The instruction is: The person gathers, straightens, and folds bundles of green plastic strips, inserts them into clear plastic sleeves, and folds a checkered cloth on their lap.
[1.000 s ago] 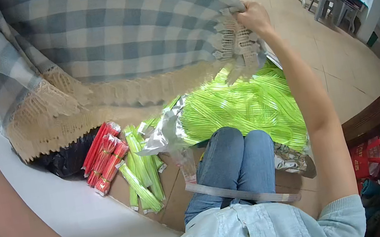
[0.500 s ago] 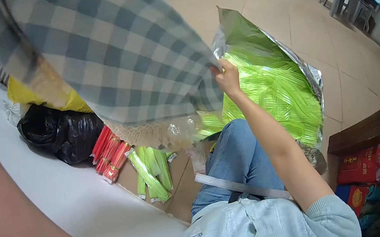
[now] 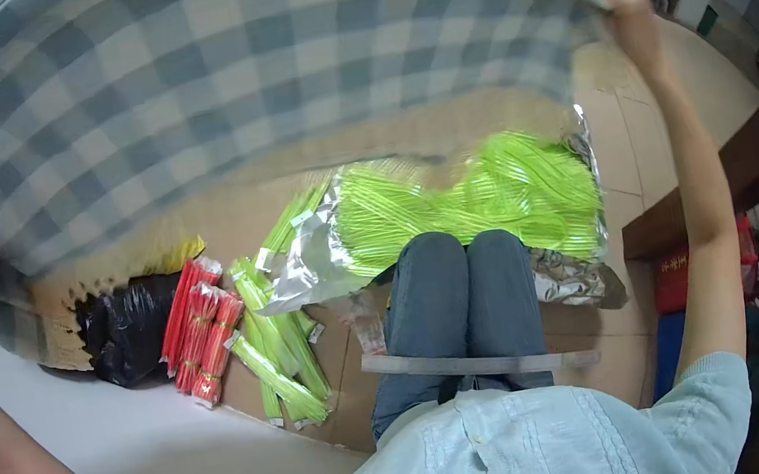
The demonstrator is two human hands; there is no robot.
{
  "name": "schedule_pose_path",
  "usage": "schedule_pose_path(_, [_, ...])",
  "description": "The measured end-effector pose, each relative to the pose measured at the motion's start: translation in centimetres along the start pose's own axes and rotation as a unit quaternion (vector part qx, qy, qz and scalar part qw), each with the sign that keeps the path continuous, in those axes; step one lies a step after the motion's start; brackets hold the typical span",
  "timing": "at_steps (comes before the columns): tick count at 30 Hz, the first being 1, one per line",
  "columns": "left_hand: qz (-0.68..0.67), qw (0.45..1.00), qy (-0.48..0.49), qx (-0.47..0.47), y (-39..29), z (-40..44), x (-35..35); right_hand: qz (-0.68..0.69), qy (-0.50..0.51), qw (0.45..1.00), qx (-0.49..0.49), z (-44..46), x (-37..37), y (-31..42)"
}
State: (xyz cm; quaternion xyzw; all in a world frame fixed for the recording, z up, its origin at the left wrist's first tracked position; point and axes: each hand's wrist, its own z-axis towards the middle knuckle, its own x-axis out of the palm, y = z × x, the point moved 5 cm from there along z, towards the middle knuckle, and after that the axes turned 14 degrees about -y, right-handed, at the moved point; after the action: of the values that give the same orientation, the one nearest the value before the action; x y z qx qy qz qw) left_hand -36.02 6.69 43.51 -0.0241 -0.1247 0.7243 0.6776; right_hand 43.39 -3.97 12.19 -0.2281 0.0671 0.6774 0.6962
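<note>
Right hand point(image 3: 632, 18) grips the checked cloth point(image 3: 259, 70), which spreads leftward from it.

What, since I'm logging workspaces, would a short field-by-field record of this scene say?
Right hand: grips an edge of the checked cloth
Left hand: not visible
Cloth state: raised, spread out, blurred
Left of knees: black bag, red bundles, green bundles
Beyond knees: green strips, silvery wrapping at their edges
</note>
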Motion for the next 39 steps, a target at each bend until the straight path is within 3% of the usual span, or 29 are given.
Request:
schedule_pose_path(4, [-0.185, 0.977, 0.072, 0.073, 3.4, -3.0, 1.9, -0.053, -0.042, 0.975, 0.212, 2.2, -11.7, -1.8])
schedule_pose_path(8, [-0.218, 0.942, 0.243, 0.073, 7.4, -5.8, 4.2, 0.115, 0.065, 0.973, 0.188, 1.3, -20.3, -10.4])
schedule_pose_path(10, [-0.209, 0.917, 0.332, 0.074, 9.2, -6.7, 4.9, -0.071, 0.071, 0.994, 0.042, 1.2, -24.8, -12.9])
schedule_pose_path(12, [-0.205, 0.889, 0.402, 0.080, 9.8, -8.0, 5.2, -0.099, 0.060, 0.993, -0.002, 3.1, -28.2, -10.0])
schedule_pose_path(13, [-0.206, 0.877, 0.426, 0.088, 9.7, -8.4, 5.3, -0.029, 0.048, 0.998, 0.027, 5.4, -29.6, -4.2])
schedule_pose_path(14, [-0.213, 0.867, 0.441, 0.095, 9.3, -8.9, 5.3, 0.044, 0.037, 0.997, 0.053, 7.1, -30.2, -1.0])
schedule_pose_path(15, [-0.221, 0.861, 0.447, 0.098, 8.6, -9.6, 5.1, 0.035, 0.040, 0.996, 0.077, 7.8, -30.4, -1.4])
schedule_pose_path(17, [-0.251, 0.857, 0.449, -0.016, 4.4, -11.9, 2.6, 0.013, 0.051, 0.991, 0.123, 7.9, -30.7, -3.7])
schedule_pose_path(20, [-0.350, 0.767, 0.533, -0.072, 1.9, -16.5, 5.7, 0.027, 0.086, 0.970, 0.227, 3.8, -26.7, -11.7])
schedule_pose_path(21, [-0.366, 0.751, 0.546, -0.062, 0.3, -18.7, 6.2, 0.041, 0.107, 0.957, 0.268, 1.8, -24.7, -14.1])
schedule_pose_path(22, [-0.436, 0.692, 0.574, -0.026, 0.6, -21.6, 9.4, 0.053, 0.133, 0.943, 0.299, -0.5, -22.4, -15.4])
schedule_pose_path(23, [-0.417, 0.685, 0.596, -0.042, -0.8, -24.7, 10.3, 0.060, 0.160, 0.934, 0.313, -2.7, -20.1, -15.9])
schedule_pose_path(24, [-0.395, 0.676, 0.619, -0.058, -2.0, -27.9, 10.7, 0.076, 0.174, 0.938, 0.289, -4.2, -18.4, -14.3])
schedule_pose_path(25, [-0.394, 0.666, 0.631, -0.054, -2.6, -31.1, 11.6, -0.010, 0.207, 0.954, 0.219, -4.6, -17.3, -11.3])
schedule_pose_path(26, [-0.392, 0.657, 0.642, -0.050, -2.8, -34.0, 12.7, -0.028, 0.242, 0.947, 0.209, -5.6, -16.2, -9.3])
schedule_pose_path(27, [-0.382, 0.669, 0.637, -0.016, -3.2, -36.5, 13.1, -0.068, 0.164, 0.967, 0.181, -7.7, -15.8, -8.9])
schedule_pose_path(29, [-0.362, 0.694, 0.620, 0.047, -3.1, -40.5, 13.0, -0.059, 0.278, 0.918, 0.276, -10.7, -15.0, -8.9])
schedule_pose_path(32, [-0.386, 0.653, 0.651, -0.026, 0.6, -45.0, 10.2, 0.119, 0.206, 0.921, 0.310, -17.2, -18.0, -7.5])
schedule_pose_path(33, [-0.406, 0.642, 0.647, -0.071, 2.6, -46.5, 8.4, 0.010, 0.229, 0.958, 0.175, -17.8, -20.2, -3.5])
schedule_pose_path(34, [-0.420, 0.619, 0.648, -0.140, 5.3, -48.7, 6.9, 0.246, 0.128, 0.820, 0.501, -20.4, -21.5, -1.2])
schedule_pose_path(35, [-0.344, 0.693, 0.626, -0.100, 10.5, -51.5, 7.1, 0.081, 0.177, 0.902, 0.386, -22.2, -23.0, 1.6])
schedule_pose_path(36, [-0.294, 0.673, 0.678, -0.032, 5.8, -49.5, 0.2, 0.124, 0.129, 0.864, 0.470, -26.5, -24.3, 2.8])
schedule_pose_path(37, [-0.326, 0.640, 0.683, -0.134, 7.5, -51.9, -2.1, 0.166, 0.068, 0.818, 0.547, -30.7, -25.6, 4.1])
schedule_pose_path(38, [-0.381, 0.605, 0.670, -0.199, 10.4, -55.2, -3.8, 0.064, 0.159, 0.877, 0.448, -34.4, -26.3, 6.4])
schedule_pose_path(39, [-0.292, 0.565, 0.736, -0.232, 13.8, -59.5, -5.4, -0.012, 0.265, 0.914, 0.308, -37.4, -26.3, 9.2])
